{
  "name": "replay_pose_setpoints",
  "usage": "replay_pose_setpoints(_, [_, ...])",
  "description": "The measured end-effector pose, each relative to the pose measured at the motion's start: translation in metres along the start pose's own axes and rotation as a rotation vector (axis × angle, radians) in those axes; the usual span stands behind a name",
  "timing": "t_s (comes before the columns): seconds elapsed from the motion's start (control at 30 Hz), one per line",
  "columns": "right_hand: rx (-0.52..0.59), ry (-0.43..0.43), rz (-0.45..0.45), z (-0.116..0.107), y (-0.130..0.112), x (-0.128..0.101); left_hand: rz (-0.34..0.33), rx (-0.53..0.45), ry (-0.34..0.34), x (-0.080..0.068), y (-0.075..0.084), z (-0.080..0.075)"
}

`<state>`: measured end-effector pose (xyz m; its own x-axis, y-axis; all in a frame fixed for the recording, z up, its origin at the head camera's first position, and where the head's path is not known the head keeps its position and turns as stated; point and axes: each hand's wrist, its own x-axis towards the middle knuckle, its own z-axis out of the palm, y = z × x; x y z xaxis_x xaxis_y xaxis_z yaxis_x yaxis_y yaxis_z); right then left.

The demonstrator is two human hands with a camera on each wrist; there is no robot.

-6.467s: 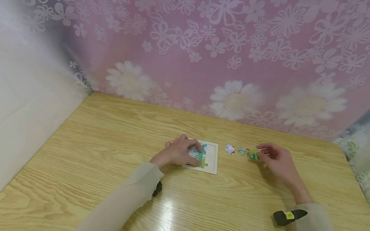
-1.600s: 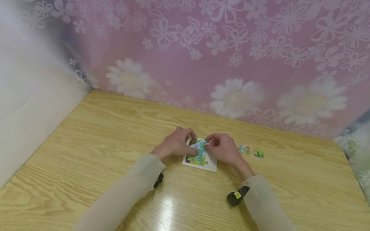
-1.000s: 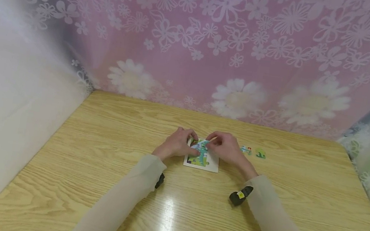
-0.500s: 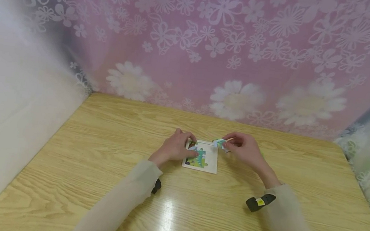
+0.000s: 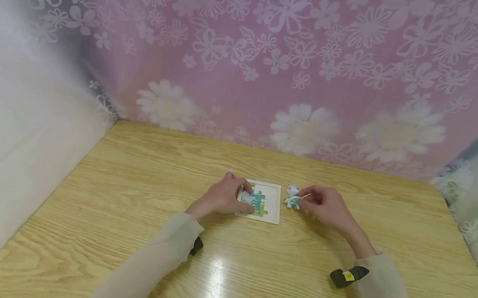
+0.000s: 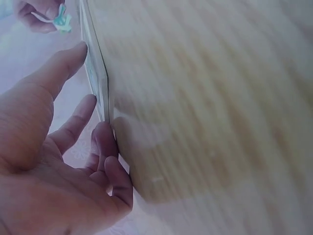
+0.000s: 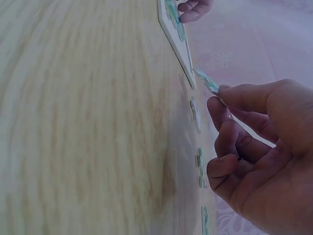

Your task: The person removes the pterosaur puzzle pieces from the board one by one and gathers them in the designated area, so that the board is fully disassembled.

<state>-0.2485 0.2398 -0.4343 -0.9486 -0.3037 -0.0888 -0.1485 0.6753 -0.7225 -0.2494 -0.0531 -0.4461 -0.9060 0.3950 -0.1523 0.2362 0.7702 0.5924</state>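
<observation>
The left hand (image 5: pixel 225 196) rests on the left side of the puzzle board (image 5: pixel 271 204). Its fingers lie on the board and hold it down against the wooden worktop (image 5: pixel 121 214). The fingers are a little bent but do not wrap round anything. The board is white, with some green and blue pieces already in it, and it sits in the middle of the worktop.

The right hand (image 5: pixel 327 208) is just to the right of the board. Its thumb and first finger pinch a small blue and white puzzle piece (image 5: pixel 292 202). The piece is lifted a little off the worktop, close to the board's right edge but not touching it.

In the right wrist view, more loose pieces (image 7: pixel 200 166) lie flat on the worktop under the right hand.

Behind the worktop hangs a pink curtain (image 5: pixel 277 63) with white flowers.
</observation>
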Motion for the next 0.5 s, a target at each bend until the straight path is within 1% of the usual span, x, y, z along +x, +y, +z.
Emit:
replay_pose_setpoints(0.2, [-0.076,-0.001,0.003,0.0028,0.0043,-0.0014,-0.006,0.002,0.002,0.0015,-0.0003,0.0009])
replay_pose_setpoints(0.37, [-0.154,0.024,-0.034,0.0062,0.0066,-0.0012,-0.016,-0.010,0.003,0.0015,0.0004,0.0004])
replay_pose_setpoints(0.5, [-0.189,0.035,-0.046,0.0090,0.0101,0.0003,-0.026,-0.027,-0.004,0.0019,-0.0001,0.0002])
